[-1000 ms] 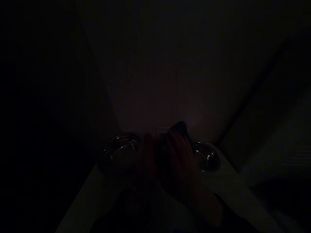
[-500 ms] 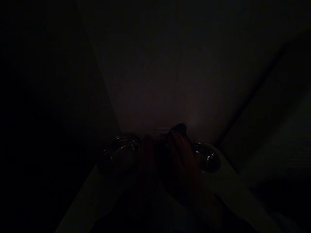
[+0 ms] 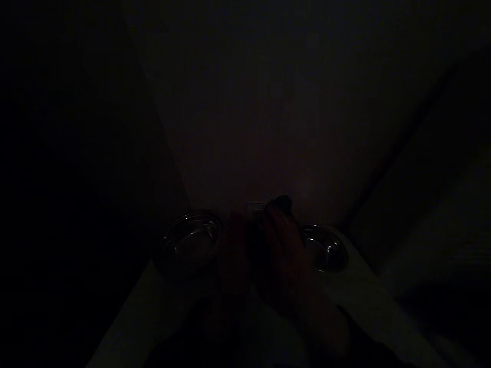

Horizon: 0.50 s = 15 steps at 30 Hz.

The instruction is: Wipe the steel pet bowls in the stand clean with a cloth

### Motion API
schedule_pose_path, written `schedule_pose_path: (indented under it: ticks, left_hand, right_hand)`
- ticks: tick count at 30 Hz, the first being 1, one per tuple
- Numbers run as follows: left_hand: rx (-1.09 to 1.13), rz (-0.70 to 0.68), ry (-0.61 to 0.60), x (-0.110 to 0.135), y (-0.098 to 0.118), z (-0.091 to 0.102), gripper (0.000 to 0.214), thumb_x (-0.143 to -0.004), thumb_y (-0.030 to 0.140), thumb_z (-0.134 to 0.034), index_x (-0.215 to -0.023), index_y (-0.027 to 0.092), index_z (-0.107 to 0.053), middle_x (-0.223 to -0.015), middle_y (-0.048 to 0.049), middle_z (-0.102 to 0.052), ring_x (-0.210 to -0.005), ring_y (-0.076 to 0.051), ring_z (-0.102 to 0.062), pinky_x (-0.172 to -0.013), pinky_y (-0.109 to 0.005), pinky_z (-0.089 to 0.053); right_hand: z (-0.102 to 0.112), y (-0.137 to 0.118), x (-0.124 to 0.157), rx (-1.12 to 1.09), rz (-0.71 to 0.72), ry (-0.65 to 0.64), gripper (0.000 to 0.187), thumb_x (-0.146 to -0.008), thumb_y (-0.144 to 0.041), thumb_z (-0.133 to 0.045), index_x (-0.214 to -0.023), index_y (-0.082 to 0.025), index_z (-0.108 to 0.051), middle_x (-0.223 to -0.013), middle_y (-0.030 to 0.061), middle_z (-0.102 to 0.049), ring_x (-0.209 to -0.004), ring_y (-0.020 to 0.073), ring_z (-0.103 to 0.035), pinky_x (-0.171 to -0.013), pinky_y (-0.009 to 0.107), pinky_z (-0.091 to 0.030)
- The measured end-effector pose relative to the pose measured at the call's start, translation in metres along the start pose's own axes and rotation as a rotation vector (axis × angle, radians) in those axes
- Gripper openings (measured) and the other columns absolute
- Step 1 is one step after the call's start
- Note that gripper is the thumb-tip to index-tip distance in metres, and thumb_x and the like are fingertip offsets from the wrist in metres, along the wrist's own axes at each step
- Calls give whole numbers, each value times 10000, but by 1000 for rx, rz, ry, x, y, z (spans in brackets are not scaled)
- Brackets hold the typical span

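The view is very dark. My right hand [image 3: 286,250] is bent over a dark, soft-looking bundle [image 3: 283,201], its fingers closed on it; part of the bundle sticks out past the fingertips. What kind of thing it is I cannot make out. Close by, my left hand [image 3: 233,250] is upright at the bundle's left side, its fingers mostly lost in shadow. A shiny metal bowl [image 3: 192,220] stands left of my hands, and another metal bowl [image 3: 339,250] stands to their right.
Both bowls stand on a pale, narrow surface [image 3: 130,317]. A wall [image 3: 249,128] rises behind it. Low on that wall, just beyond my hands, is a small pale rectangular fitting [image 3: 253,205]. Dark panels or walls flank both sides.
My right hand and the dark bundle have shifted very slightly to the left. The bowls stay where they were. The picture is a little dimmer.
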<state>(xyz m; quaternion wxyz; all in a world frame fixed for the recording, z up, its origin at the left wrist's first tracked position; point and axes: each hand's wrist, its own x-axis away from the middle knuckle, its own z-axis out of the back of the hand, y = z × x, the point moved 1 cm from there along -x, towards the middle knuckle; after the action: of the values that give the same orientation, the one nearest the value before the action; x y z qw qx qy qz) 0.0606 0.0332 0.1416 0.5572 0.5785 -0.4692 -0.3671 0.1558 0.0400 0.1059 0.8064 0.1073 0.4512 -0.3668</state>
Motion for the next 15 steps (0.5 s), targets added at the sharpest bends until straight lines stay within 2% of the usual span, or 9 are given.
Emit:
schedule_pose_path:
  ticks: [1, 3, 6, 8, 10, 13, 15]
  left_hand:
    - [-2, -2, 19, -1, 0, 3, 486, -885, 578, -399, -982, 186, -669, -941, -58, -708, -953, -231, -655, -840, -391, -514]
    - [-5, 11, 66, -5, -2, 9, 556, -839, 668, -362, -874, 225, -696, -828, -54, -730, -980, -268, -660, -808, -373, -526]
    - [4, 124, 101, -13, -3, 15, 542, -760, 709, -451, -764, 220, -686, -728, -71, -729, -954, -305, -670, -734, -364, -545]
    - [55, 190, 79, -17, -1, 15, 517, -734, 695, -500, -732, 209, -677, -714, -73, -731, -916, -306, -682, -716, -355, -555]
    - [148, 185, 27, -17, 2, 12, 484, -763, 651, -499, -761, 202, -680, -793, -72, -744, -910, -284, -689, -734, -340, -562]
    - [271, 149, -36, -13, 9, 7, 429, -827, 566, -465, -818, 198, -685, -928, -63, -745, -934, -239, -690, -795, -311, -557]
    - [302, 134, -60, -9, 11, 5, 384, -818, 533, -504, -821, 198, -691, -935, -66, -745, -937, -237, -689, -806, -310, -556]
  right_hand:
    - [0, 2, 0, -18, 0, -2, 672, -876, -255, -477, -1469, -124, -189, -1456, 228, -337, -1374, 344, -280, -1040, 603, -351]
    - [3, 11, -2, -112, -100, 3, 594, -908, -269, -438, -1459, -176, -238, -1447, 183, -377, -1349, 309, -344, -1029, 556, -394]
    - [9, 23, -7, -256, -332, 17, 449, -960, -297, -343, -1405, -240, -357, -1340, 119, -529, -1220, 263, -515, -965, 497, -478]
    - [9, 22, -8, -256, -363, 20, 429, -965, -291, -323, -1385, -233, -386, -1294, 114, -569, -1181, 260, -547, -952, 490, -491]
    - [7, 14, -7, -149, -259, 22, 486, -939, -271, -378, -1415, -185, -334, -1361, 153, -499, -1262, 287, -467, -995, 515, -450]
    - [2, 0, -1, 40, -17, 5, 666, -870, -258, -482, -1460, -101, -216, -1451, 226, -349, -1374, 349, -273, -1055, 603, -332]
    - [2, -1, 0, 57, 49, -7, 701, -856, -264, -497, -1465, -94, -196, -1457, 240, -328, -1383, 361, -244, -1053, 624, -313]
